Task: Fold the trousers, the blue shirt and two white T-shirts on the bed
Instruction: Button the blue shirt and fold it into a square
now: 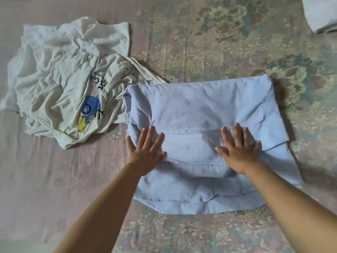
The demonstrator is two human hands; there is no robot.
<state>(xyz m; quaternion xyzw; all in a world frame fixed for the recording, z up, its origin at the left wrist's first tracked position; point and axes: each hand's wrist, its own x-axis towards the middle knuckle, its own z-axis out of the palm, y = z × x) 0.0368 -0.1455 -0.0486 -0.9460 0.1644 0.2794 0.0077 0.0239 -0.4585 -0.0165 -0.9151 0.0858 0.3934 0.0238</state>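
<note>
- Head view: we press the blue shirt (pixel 197 110) flat, left hand (pixel 145 152) and right hand (pixel 237 152) fingers spread wide, holding nothing.
- Beyond our left fingertips lies a crumpled white T-shirt (pixel 60 77).
- Next, we judge, fold the hem over.

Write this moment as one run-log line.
step: fold blue shirt | left hand: flat on it | right hand: flat on it | white T-shirt: crumpled, unfolded
</note>
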